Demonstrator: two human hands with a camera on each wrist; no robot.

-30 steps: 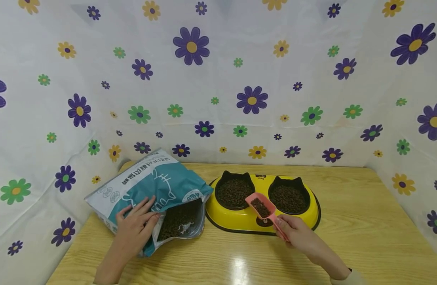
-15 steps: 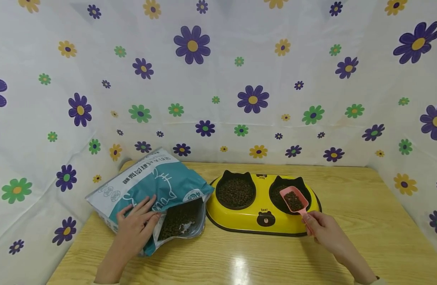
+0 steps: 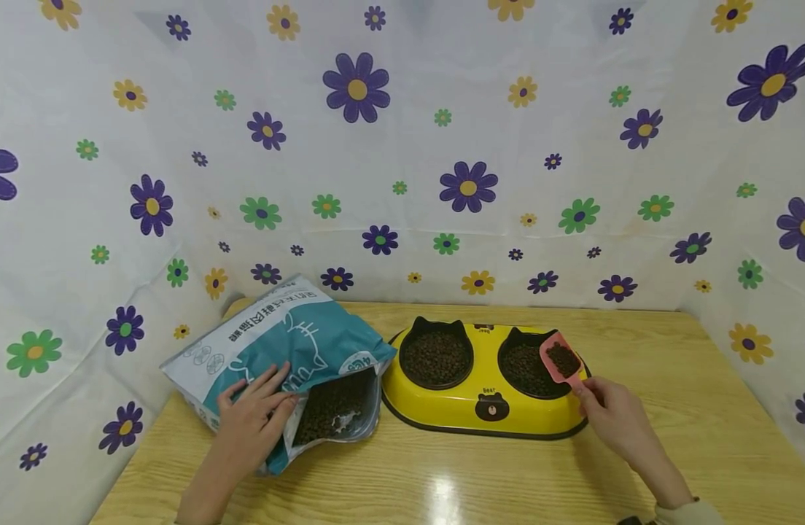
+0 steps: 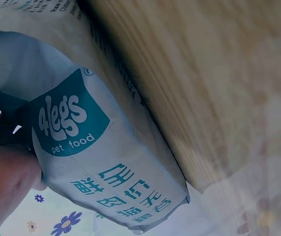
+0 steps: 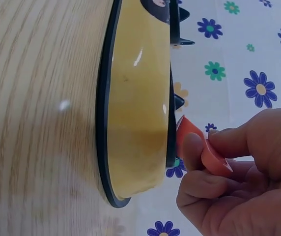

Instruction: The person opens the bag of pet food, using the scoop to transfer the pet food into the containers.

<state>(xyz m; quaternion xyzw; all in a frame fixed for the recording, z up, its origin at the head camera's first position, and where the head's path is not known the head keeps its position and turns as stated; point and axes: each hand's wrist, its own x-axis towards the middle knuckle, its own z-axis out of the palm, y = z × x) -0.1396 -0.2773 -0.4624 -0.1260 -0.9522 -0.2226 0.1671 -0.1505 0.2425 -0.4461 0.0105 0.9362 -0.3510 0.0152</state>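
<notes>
A pink scoop (image 3: pixel 552 356) heaped with brown kibble is over the right edge of the right black cat-eared bowl (image 3: pixel 523 368). My right hand (image 3: pixel 614 414) pinches its handle between thumb and fingers, also plain in the right wrist view. The bowl holds kibble, as does its left twin (image 3: pixel 437 356); both sit in a yellow feeder stand (image 3: pixel 435 408). At the left, a teal and white pet food bag (image 3: pixel 340 328) lies on its side, its mouth gaping toward the front right with kibble inside. My left hand (image 3: pixel 251 423) rests on the bag beside the mouth, fingers spread.
Everything stands on a wooden table (image 3: pixel 468 481). A white flower-printed cloth (image 3: pixel 402 146) closes off the back and both sides. The bag's right corner comes close to the feeder stand's left end.
My right hand has carried the loaded scoop rightward, from between the two bowls to the right bowl's right edge. My left hand and the bag have kept their place.
</notes>
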